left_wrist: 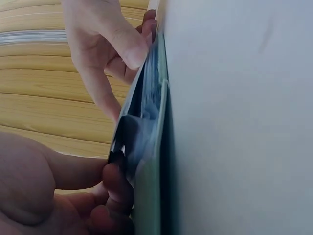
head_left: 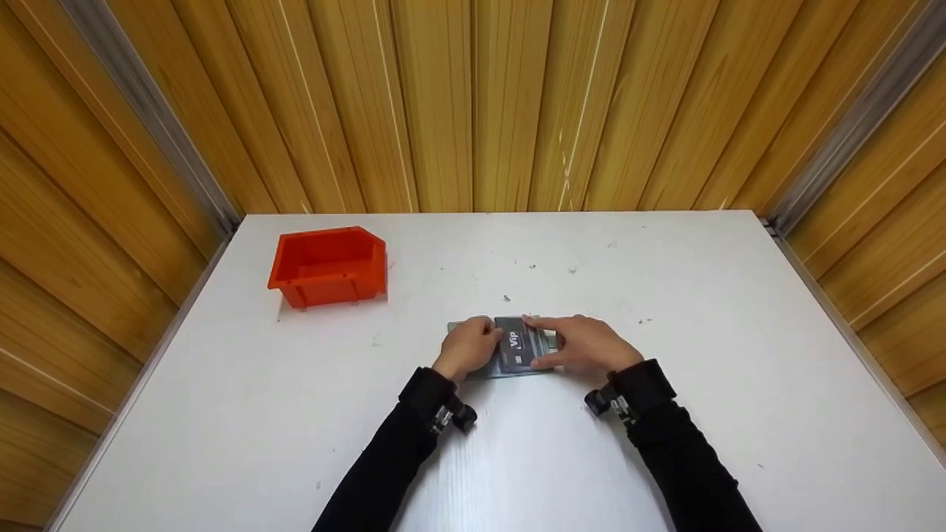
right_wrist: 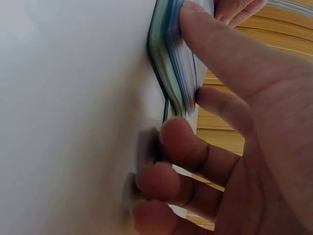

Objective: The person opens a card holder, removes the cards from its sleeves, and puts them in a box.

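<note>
An opened card holder with a pale green cover and clear plastic sleeves lies on the white table. Over its sleeves is a dark grey card printed "Vip". My left hand pinches the card's left edge between thumb and curled fingers, as the left wrist view shows. From the other side, my right hand spans the card holder's sleeves, thumb on the near edge and index finger at the far edge. Its other fingers bend beside the cover, close to the tabletop. Whether the card sits inside a sleeve cannot be made out.
Toward the back left of the table stands a red plastic bin. Yellow wood-patterned panels rise behind the table and along both sides. Small dark marks dot the tabletop.
</note>
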Demonstrator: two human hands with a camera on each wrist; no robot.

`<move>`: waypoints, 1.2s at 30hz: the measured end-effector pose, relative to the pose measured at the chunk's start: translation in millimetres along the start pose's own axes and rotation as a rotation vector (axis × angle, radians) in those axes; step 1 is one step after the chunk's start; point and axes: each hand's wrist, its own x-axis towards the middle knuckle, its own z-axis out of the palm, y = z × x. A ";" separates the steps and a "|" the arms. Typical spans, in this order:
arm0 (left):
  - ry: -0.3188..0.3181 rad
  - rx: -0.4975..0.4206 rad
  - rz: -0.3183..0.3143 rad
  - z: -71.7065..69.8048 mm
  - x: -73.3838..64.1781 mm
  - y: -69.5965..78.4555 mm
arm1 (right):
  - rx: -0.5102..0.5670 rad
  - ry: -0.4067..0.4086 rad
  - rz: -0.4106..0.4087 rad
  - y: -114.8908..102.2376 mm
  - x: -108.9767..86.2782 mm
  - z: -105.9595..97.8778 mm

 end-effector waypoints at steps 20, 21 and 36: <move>-0.019 -0.153 -0.028 -5.1 -4.0 -5.3 | 0.017 0.005 0.008 -0.3 -2.1 0.9; -0.028 -0.170 -0.029 -6.4 -4.5 -6.2 | 0.013 0.008 0.006 -0.4 -2.3 1.3; -0.077 -0.165 -0.012 -41.3 -8.6 -22.4 | 0.004 0.016 -0.007 1.2 -4.8 -0.6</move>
